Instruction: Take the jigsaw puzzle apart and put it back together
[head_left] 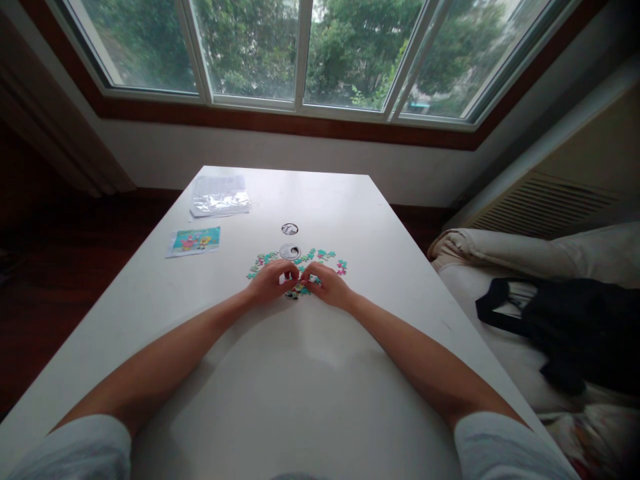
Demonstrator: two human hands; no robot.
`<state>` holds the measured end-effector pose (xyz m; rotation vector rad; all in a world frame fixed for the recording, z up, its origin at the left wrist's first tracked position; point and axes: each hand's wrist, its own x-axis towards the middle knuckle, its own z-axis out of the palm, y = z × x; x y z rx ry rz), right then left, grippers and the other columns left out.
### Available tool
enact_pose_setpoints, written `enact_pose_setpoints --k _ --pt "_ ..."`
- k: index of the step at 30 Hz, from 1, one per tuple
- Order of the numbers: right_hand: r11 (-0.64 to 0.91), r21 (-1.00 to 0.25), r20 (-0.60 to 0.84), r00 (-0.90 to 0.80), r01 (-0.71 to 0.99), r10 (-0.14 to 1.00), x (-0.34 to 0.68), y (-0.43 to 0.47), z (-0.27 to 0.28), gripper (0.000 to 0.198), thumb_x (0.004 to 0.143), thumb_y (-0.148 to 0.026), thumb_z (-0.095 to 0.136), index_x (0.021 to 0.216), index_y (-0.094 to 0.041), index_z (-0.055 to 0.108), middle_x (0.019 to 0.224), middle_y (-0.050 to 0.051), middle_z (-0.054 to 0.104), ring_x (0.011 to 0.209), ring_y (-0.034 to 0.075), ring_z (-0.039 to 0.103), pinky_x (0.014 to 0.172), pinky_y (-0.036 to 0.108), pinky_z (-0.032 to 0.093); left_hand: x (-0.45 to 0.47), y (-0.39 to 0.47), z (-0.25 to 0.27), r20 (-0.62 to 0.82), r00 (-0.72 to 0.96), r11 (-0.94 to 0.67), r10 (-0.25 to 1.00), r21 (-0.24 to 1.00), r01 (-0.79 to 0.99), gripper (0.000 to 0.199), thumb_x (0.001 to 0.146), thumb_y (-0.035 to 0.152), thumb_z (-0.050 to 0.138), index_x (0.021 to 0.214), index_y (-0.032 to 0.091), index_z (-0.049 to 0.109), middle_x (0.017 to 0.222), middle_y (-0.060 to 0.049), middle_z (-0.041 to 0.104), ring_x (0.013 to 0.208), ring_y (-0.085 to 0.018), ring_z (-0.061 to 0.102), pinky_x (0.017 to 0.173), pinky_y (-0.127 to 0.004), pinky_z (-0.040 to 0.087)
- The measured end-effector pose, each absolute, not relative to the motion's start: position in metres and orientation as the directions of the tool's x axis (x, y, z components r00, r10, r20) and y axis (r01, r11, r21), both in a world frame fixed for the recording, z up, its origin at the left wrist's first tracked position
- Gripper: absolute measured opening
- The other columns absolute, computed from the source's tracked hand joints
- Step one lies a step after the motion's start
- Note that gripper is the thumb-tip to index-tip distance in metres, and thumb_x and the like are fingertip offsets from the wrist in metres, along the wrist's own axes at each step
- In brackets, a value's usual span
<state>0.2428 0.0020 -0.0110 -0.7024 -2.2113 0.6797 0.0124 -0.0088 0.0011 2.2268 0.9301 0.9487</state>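
Small jigsaw puzzle pieces (320, 254), mostly teal with some pink and yellow, lie scattered on the white table around both hands. My left hand (274, 280) is closed in a pinch over the middle of the pieces. Facing it, my right hand (326, 285) pinches too, and the fingertips of the two hands nearly meet. Between them are small puzzle pieces, partly hidden by the fingers. Just beyond the hands lies a round grey-and-white disc (290, 251). Farther back sits a second round disc (289, 229) with a dark rim.
A colourful picture card (195, 240) with cartoon figures lies at the left on the white table (300, 373). Behind it is a clear plastic bag (220, 195) with paper. At the right, a black bag (585, 327) rests on a pale sofa (463, 287). A window stands behind the table.
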Motion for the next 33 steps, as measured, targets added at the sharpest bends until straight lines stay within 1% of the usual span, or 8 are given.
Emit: enact_pose_setpoints --k 4,11,20,25,29,33 --pt "0.714 -0.641 0.460 -0.605 0.280 0.650 0.242 0.002 -0.011 0.009 0.097 -0.029 0.061 0.090 -0.024 0.060 0.089 0.004 0.066 0.084 0.020 0.062 0.078 0.033 0.050 0.012 -0.009 0.000 0.359 0.512 -0.576 0.780 0.732 0.363 0.005 0.088 0.022 0.063 0.091 0.020 0.066 0.084 -0.001 0.065 0.078 -0.015 0.060 0.070 -0.026 0.048" --pt "0.713 -0.645 0.455 -0.611 0.276 0.648 0.242 0.002 -0.011 0.007 0.096 -0.025 0.059 0.089 -0.024 0.059 0.089 0.004 0.065 0.086 0.019 0.061 0.078 0.032 0.049 0.012 -0.011 0.002 0.318 0.513 -0.544 0.798 0.747 0.383 0.008 0.089 0.026 0.064 0.093 0.020 0.068 0.085 0.000 0.066 0.078 -0.014 0.061 0.065 -0.024 0.045" --pt "0.703 -0.649 0.451 -0.598 0.289 0.663 0.244 0.003 -0.013 0.003 0.094 -0.022 0.060 0.091 -0.023 0.062 0.089 0.004 0.065 0.085 0.020 0.061 0.078 0.032 0.049 0.011 -0.008 -0.004 0.303 0.511 -0.536 0.804 0.740 0.405 0.010 0.087 0.019 0.062 0.094 0.020 0.069 0.083 0.001 0.066 0.075 -0.013 0.060 0.064 -0.022 0.045" --pt "0.698 -0.650 0.446 -0.594 0.299 0.669 0.246 0.004 -0.013 0.006 0.092 -0.017 0.059 0.092 -0.022 0.062 0.089 0.004 0.064 0.084 0.019 0.059 0.077 0.032 0.048 0.005 -0.001 -0.004 0.272 0.531 -0.527 0.803 0.741 0.417 0.021 0.085 0.015 0.059 0.101 0.020 0.072 0.085 0.000 0.068 0.075 -0.012 0.059 0.069 -0.022 0.045" --pt "0.702 -0.646 0.446 -0.598 0.300 0.666 0.246 0.005 -0.014 0.009 0.090 -0.013 0.059 0.092 -0.022 0.061 0.089 0.004 0.064 0.085 0.019 0.059 0.078 0.031 0.047 -0.001 0.002 -0.001 0.232 0.558 -0.521 0.797 0.732 0.440 0.018 0.085 0.015 0.058 0.094 0.017 0.074 0.082 -0.001 0.068 0.072 -0.012 0.057 0.067 -0.022 0.043" --pt "0.700 -0.648 0.444 -0.597 0.302 0.668 0.246 0.006 -0.014 0.013 0.088 -0.010 0.057 0.092 -0.021 0.062 0.089 0.003 0.063 0.084 0.018 0.058 0.076 0.030 0.046 -0.005 0.005 0.000 0.229 0.562 -0.524 0.795 0.726 0.446 0.016 0.084 0.014 0.059 0.090 0.016 0.073 0.083 -0.001 0.069 0.072 -0.012 0.057 0.069 -0.022 0.044"
